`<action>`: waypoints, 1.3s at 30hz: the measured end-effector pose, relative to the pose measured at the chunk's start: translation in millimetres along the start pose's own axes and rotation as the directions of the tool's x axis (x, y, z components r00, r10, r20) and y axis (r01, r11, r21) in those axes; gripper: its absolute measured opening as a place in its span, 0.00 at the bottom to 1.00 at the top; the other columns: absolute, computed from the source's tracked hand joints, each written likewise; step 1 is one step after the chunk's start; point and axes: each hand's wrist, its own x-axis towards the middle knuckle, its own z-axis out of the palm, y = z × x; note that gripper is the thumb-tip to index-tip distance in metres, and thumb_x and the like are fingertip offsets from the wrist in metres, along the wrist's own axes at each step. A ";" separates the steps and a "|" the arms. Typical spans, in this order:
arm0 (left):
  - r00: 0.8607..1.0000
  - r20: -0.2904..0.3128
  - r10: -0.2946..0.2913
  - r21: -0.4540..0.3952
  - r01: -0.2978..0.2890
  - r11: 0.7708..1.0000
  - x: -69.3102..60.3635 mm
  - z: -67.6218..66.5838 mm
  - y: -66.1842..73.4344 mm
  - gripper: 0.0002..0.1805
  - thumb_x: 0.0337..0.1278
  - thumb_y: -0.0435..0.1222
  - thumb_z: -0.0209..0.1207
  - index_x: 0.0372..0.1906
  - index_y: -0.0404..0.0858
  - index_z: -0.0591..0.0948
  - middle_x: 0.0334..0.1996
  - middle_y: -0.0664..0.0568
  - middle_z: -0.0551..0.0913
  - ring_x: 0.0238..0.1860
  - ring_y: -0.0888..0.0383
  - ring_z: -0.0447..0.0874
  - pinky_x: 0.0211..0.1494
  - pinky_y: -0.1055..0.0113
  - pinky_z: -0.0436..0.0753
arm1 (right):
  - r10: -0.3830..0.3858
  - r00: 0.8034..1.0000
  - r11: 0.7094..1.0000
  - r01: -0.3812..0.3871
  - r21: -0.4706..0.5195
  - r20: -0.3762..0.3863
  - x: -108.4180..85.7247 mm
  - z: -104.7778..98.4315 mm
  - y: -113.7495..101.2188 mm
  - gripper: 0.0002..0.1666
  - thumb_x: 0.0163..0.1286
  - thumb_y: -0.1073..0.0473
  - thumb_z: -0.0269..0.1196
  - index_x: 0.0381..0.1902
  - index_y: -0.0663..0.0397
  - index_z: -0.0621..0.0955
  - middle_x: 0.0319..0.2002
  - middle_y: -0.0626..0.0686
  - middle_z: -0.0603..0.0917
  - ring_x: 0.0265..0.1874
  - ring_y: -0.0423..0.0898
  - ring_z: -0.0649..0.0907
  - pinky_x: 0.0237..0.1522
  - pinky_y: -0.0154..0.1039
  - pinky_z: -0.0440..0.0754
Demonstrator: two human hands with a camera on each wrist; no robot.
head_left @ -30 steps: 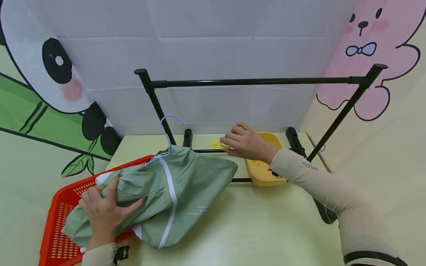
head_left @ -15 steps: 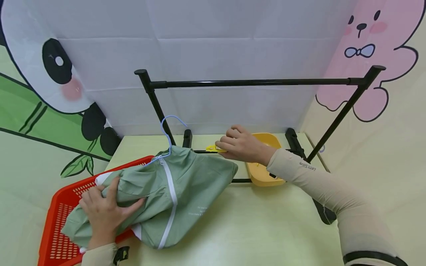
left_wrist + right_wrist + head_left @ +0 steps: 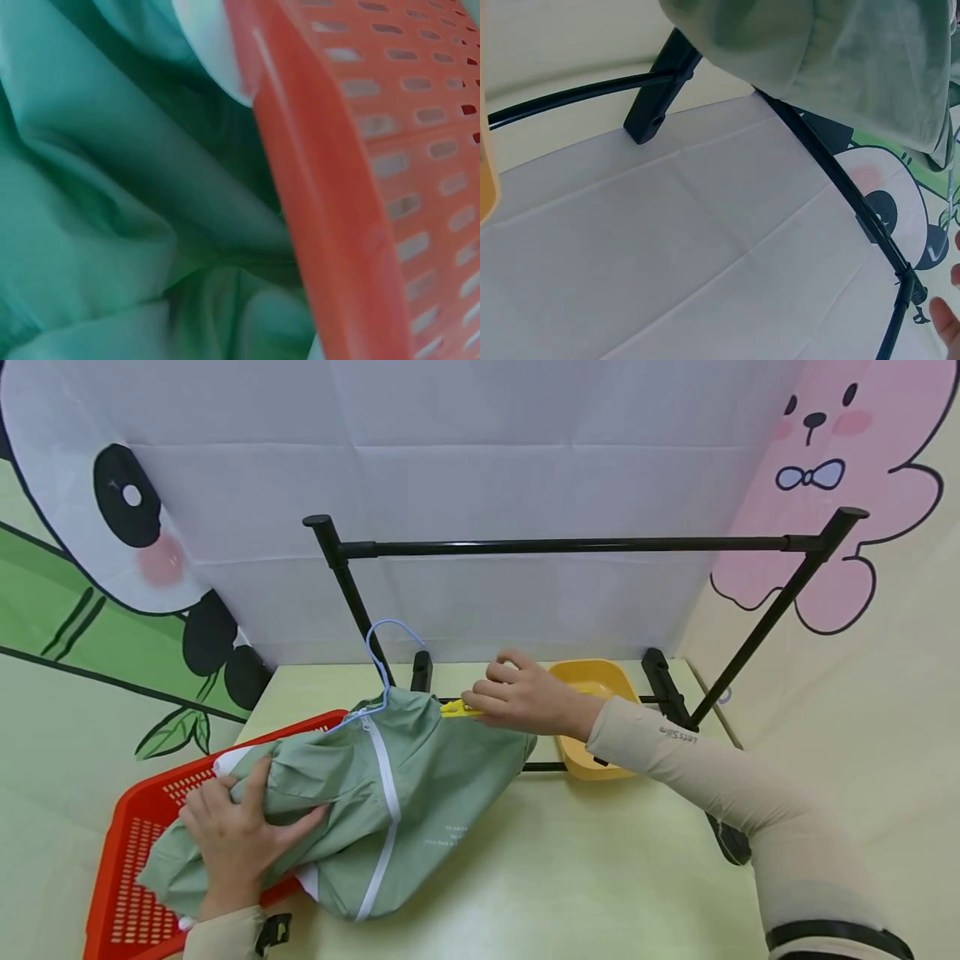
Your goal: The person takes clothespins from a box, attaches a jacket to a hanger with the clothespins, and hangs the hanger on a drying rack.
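A green zip jacket (image 3: 420, 793) with a white zipper lies partly over the red basket (image 3: 142, 827), on a blue hanger (image 3: 372, 647) whose hook sticks up from the collar. My left hand (image 3: 236, 839) rests on the jacket's left part, thumb and index finger spread apart. In my right hand (image 3: 525, 697) a yellow clothespin (image 3: 459, 709) is pinched, its tip at the jacket's shoulder near the collar. Whether it touches the cloth I cannot tell. In the left wrist view, green cloth (image 3: 90, 195) fills the left side beside the basket's rim (image 3: 322, 202).
A black clothes rack (image 3: 570, 547) stands over the table (image 3: 600, 877), its foot bars low behind the jacket. A yellow tray (image 3: 592, 764) sits at the right, partly hidden by my right arm. White cloth (image 3: 525, 477) covers the back wall.
My right hand has moved left with the yellow clothespin, from beside the tray to the jacket's shoulder. The left hand and jacket have stayed almost still.
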 end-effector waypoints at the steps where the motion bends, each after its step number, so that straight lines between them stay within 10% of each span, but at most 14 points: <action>1: 1.000 0.000 0.000 -0.001 0.000 1.000 -0.1 0.7 -0.4 0.47 0.46 0.78 0.44 0.52 0.43 0.78 0.29 0.31 0.65 0.24 0.35 0.58 0.28 0.43 0.54 | -0.003 1.000 1.000 0.003 -0.005 0.001 1.6 -0.3 -0.6 0.18 0.62 0.52 0.72 0.46 0.51 0.80 0.35 0.46 0.80 0.33 0.46 0.76 0.48 0.45 0.76; 39: 1.000 0.018 0.019 -0.034 -0.019 0.999 2.3 1.0 4.6 0.48 0.47 0.77 0.45 0.52 0.40 0.79 0.31 0.31 0.65 0.27 0.34 0.59 0.30 0.42 0.54 | -0.031 0.999 0.999 0.032 0.040 -0.027 45.2 14.6 -30.5 0.11 0.75 0.53 0.60 0.50 0.49 0.80 0.39 0.43 0.81 0.35 0.43 0.76 0.49 0.45 0.74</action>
